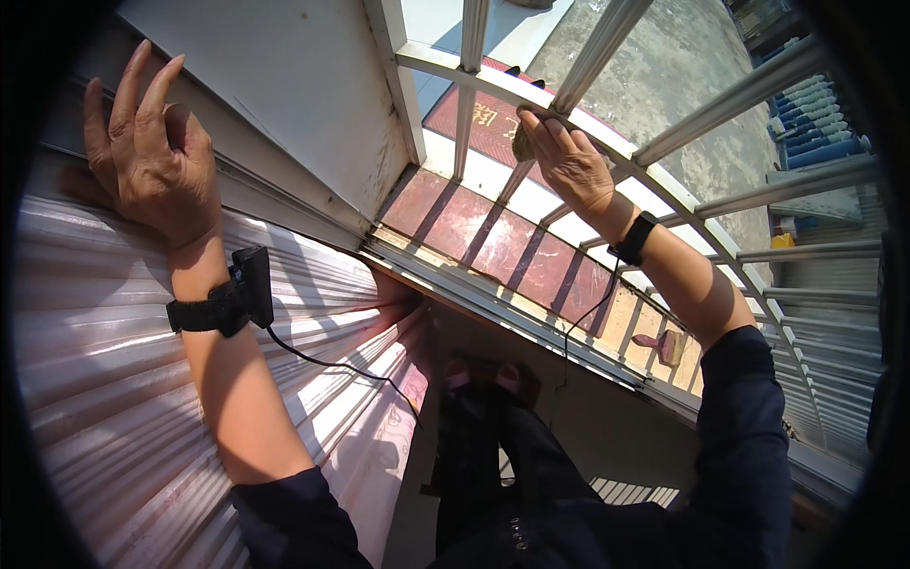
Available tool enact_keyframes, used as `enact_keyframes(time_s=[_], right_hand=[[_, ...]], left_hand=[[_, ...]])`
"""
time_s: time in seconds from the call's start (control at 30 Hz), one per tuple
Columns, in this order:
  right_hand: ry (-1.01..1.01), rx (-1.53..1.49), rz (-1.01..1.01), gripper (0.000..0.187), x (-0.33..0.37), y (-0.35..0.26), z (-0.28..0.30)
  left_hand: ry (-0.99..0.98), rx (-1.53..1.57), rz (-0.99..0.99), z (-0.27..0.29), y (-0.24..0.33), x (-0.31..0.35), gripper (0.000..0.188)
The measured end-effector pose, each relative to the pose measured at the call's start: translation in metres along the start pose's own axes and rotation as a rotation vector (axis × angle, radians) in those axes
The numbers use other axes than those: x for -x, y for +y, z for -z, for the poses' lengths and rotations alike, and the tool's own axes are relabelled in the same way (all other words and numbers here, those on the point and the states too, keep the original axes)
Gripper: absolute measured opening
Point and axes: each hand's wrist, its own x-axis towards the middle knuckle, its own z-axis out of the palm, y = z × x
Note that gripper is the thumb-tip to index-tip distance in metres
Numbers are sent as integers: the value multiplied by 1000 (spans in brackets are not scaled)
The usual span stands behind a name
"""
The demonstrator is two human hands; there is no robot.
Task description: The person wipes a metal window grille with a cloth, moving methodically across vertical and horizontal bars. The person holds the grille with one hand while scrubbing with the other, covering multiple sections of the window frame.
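Observation:
My left hand (156, 156) is raised at the left with its fingers spread, against or close to the window frame (256, 166) above the pleated pale pink curtain (123, 313); nothing is in it. Out among the white window bars, my right hand (578, 175) has its fingers pressed together over the curved horizontal bar (512, 90). A small greenish-brown piece, perhaps a rag or sponge (521, 146), shows under those fingertips; most of it is hidden. On the sill to the lower right lies a small brush (671, 347) with a dark reddish handle.
Below the bars runs a reddish sill panel (474, 228), with the metal window track (493, 308) along its near side. Black cables (332, 362) hang from both wrist straps. Outside are a red mat (483, 119) and concrete ground (664, 85). My feet (483, 375) stand below.

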Motion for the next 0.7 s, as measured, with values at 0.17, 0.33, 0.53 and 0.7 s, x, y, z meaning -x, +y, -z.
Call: enact_keyframes(time_s=[0.17, 0.33, 0.53, 0.7], right_hand=[[-41, -195, 18, 42, 18, -57, -47], [92, -784, -94, 18, 9, -69, -3], [93, -49, -51, 34, -50, 27, 30], [202, 105, 61, 33, 39, 64, 26]], left_hand=[[-24, 0, 1, 2, 0, -1, 38], [-51, 41, 22, 5, 3, 1, 26], [-57, 104, -21, 4, -1, -1, 40], [-86, 50, 19, 1, 0, 6, 49]])
